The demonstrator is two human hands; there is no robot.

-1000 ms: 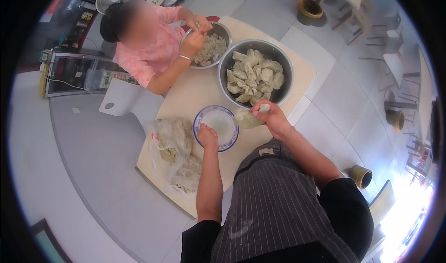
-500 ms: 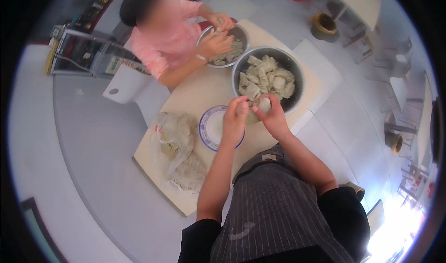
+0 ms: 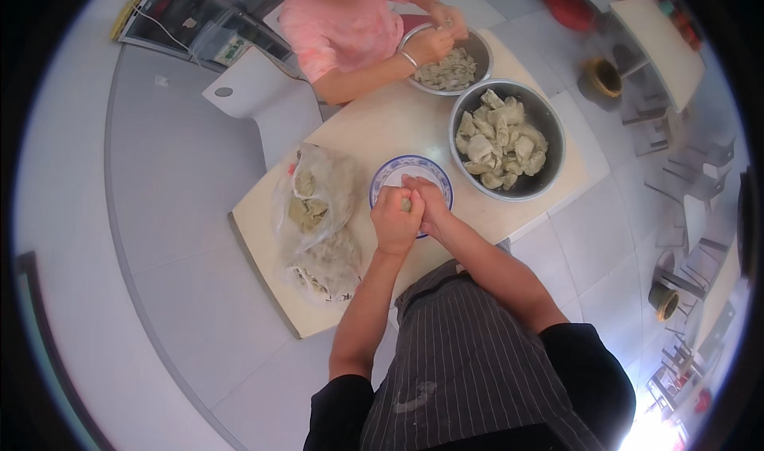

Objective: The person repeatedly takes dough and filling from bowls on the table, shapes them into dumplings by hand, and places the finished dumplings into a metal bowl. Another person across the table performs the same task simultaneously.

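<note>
Over a white plate with a blue patterned rim (image 3: 380,179), my two hands are pressed together. Fingers of my left hand (image 3: 395,222) are wrapped around a pale green-grey lump of food (image 3: 406,204), of which only a small end shows. My right hand (image 3: 430,204) is closed against the left one from the other side, clasping the same lump; its inner fingers are partly hidden. Just beyond, to the right, stands a large metal bowl (image 3: 562,158) with many pale green-grey chunks (image 3: 503,140) in it.
Across the table (image 3: 342,128), a person in pink (image 3: 342,29) works with both hands over a second metal bowl (image 3: 487,57) of smaller pieces. Clear plastic bags of pale food (image 3: 322,204) lie at the left. A white chair (image 3: 259,93) stands beyond the table's left edge.
My hands have moved from the large bowl's near rim to over the plate and come together. The pale piece is now mostly enclosed. The whole view has shifted.
</note>
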